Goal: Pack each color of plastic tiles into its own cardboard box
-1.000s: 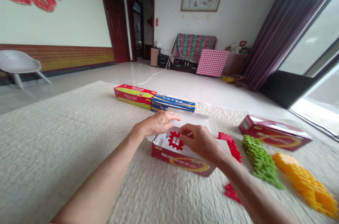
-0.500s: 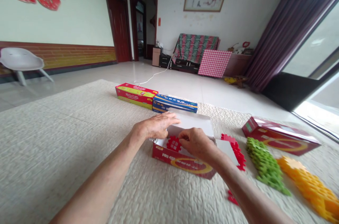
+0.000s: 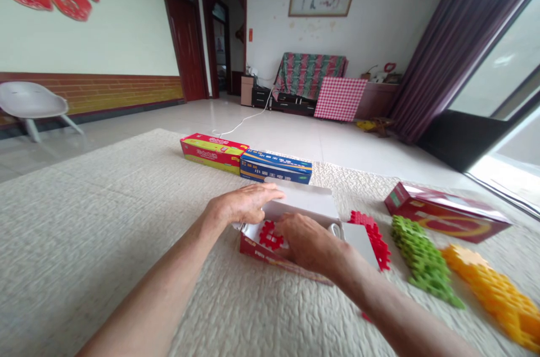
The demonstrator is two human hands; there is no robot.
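Note:
An opened dark red cardboard box (image 3: 253, 250) stands on the mat in front of me, its white lid flap (image 3: 307, 197) raised at the back. At the box's back left corner, my left hand (image 3: 244, 202) grips the edge, fingers stretched over the flap and thumb down inside. My right hand (image 3: 306, 239) reaches into the box with bent fingers pinching a red plastic interlocking block (image 3: 270, 235). Its fingertips are partly hidden. Near the box's right end shows a white rounded thing (image 3: 335, 229) whose kind I cannot make out.
Rows of red blocks (image 3: 371, 236), green blocks (image 3: 419, 261) and yellow blocks (image 3: 493, 289) lie to the right. Behind them is a closed dark red box (image 3: 447, 213). A blue box (image 3: 276, 166) and a red-yellow box (image 3: 215, 153) stand end to end beyond the open box.
My right hand has moved lower and slightly left in the box, and the red block has shifted left and down with it. My left hand stays at the box's corner.

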